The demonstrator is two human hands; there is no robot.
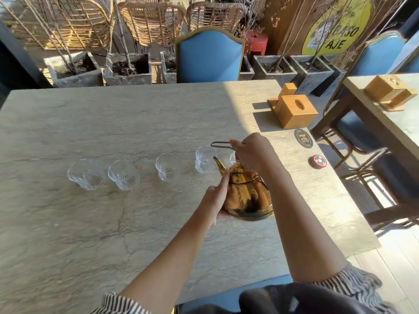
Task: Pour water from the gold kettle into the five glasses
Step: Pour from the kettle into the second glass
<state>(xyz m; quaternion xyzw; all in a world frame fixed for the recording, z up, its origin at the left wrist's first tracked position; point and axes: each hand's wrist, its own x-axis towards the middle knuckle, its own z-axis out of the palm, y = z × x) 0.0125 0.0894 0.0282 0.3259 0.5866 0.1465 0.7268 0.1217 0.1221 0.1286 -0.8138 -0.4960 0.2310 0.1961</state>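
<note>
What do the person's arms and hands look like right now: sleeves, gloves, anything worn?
Both the left hand and the right hand are bare: no gloves, and no rings or watch that I can make out. Both forearms are uncovered. Each arm has a black-and-white striped sleeve pushed up near the elbow, the right one's cuff ruffled. No markings visible.

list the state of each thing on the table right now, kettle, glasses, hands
gold kettle: lifted, tilted, spout toward the glasses, no stream visible
four glasses in clear view: upright in a row, look empty
fifth glass: mostly hidden behind the hand
right hand: gripping the kettle handle
left hand: supporting the kettle body
wooden tissue box: closed
</note>
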